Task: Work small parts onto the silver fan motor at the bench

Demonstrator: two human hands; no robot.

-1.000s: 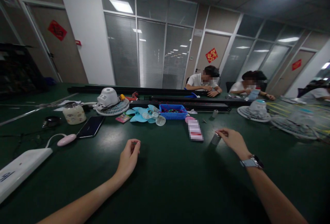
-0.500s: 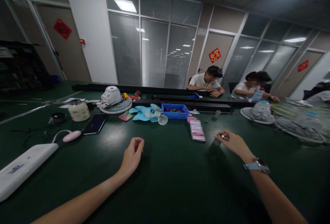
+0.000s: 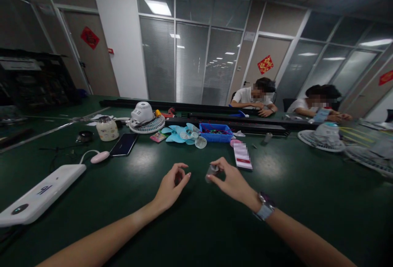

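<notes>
Between the thumb and fingers of my right hand [image 3: 235, 182] is a small grey cylindrical piece [image 3: 211, 174]; the fingers cover part of it. My left hand [image 3: 171, 186] hovers just left of it, thumb and fingers apart around nothing. A phone with a lit screen [image 3: 242, 155] lies beyond my right hand. Light-blue fan blades [image 3: 178, 134] and a blue bin [image 3: 216, 133] of small coloured parts sit farther back. Another small grey cylinder [image 3: 267, 137] stands to the right of the bin.
On the left are a white power strip [image 3: 46, 189], a pink oval device [image 3: 100, 157], a dark phone [image 3: 124, 144] and a patterned jar [image 3: 107, 129]. A white fan part [image 3: 143, 113] rests behind them. Black rails [image 3: 239, 125] cross the table. Two people sit opposite.
My right hand has carried the grey cylindrical piece leftward to the middle of the table. My left hand has moved right, toward it, with its fingers more apart. The view has shifted slightly left.
</notes>
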